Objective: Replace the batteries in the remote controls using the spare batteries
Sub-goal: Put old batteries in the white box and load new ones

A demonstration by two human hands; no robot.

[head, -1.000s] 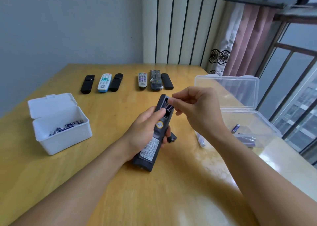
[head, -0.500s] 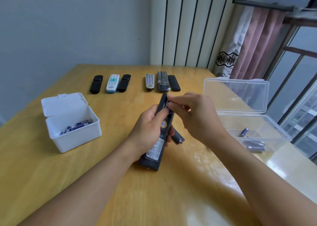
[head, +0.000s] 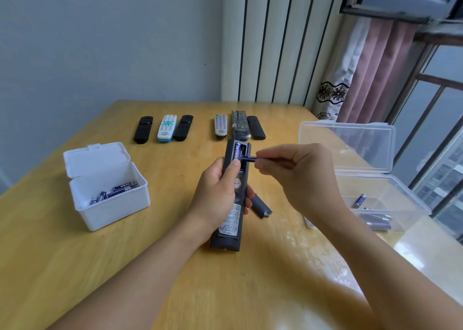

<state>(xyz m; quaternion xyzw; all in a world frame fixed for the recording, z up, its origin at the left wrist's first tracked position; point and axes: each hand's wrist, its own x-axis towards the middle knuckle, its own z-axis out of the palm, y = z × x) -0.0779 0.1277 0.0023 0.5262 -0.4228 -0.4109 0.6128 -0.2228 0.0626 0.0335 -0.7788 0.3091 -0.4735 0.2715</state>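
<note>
My left hand (head: 218, 199) grips a dark grey remote (head: 229, 219) face down above the table, thumb resting at its open battery bay. One blue battery (head: 236, 151) lies in the bay's left slot. My right hand (head: 298, 176) pinches a second blue battery (head: 249, 157) sideways, its tip at the bay's right slot. The remote's battery cover (head: 260, 205) lies on the table just right of the remote. A white box (head: 110, 204) on the left holds several blue batteries (head: 114, 191). A clear box (head: 390, 204) on the right holds a few batteries (head: 359, 200).
Two groups of three remotes lie in a row at the far side of the wooden table (head: 75, 267): one group (head: 165, 127) left, another (head: 239, 126) centre. Both boxes have their lids flipped up. A curtain (head: 370, 73) and window bars stand at the right.
My right hand has drawn back to the right from the bay, and the battery it pinches now shows lying crosswise. The view has shifted slightly, so everything sits further right.
</note>
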